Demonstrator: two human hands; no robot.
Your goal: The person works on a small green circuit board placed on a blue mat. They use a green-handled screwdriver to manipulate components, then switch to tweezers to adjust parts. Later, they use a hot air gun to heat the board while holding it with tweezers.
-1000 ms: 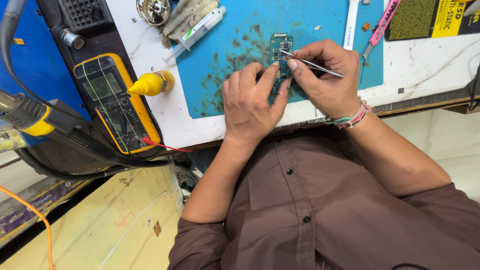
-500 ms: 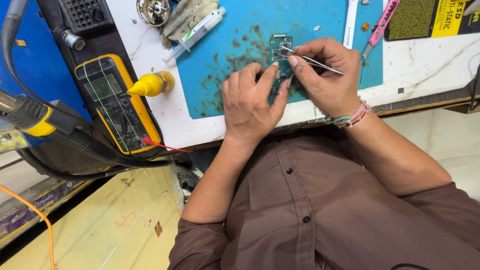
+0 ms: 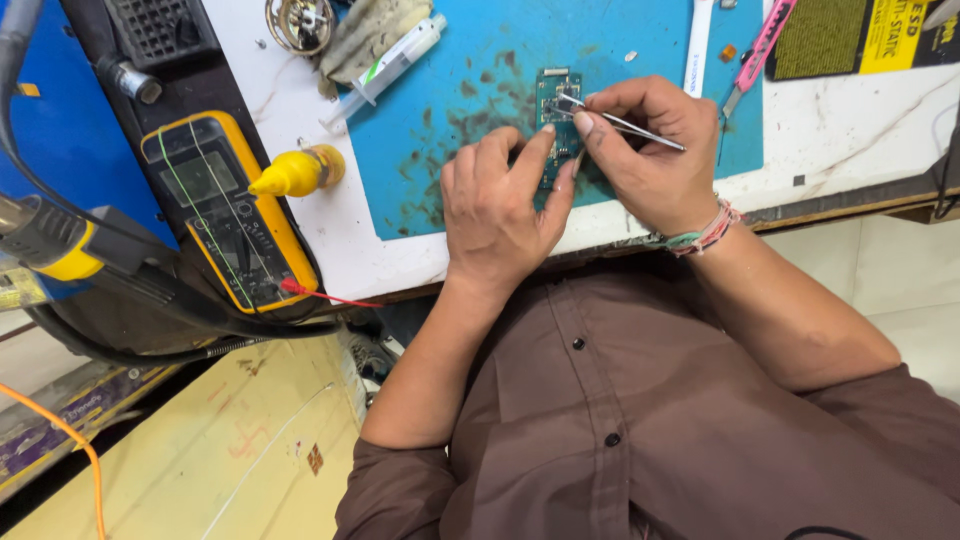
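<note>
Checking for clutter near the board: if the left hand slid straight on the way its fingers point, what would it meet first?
The left hand already touches the small circuit board; beyond it, probably only blue mat.
</note>
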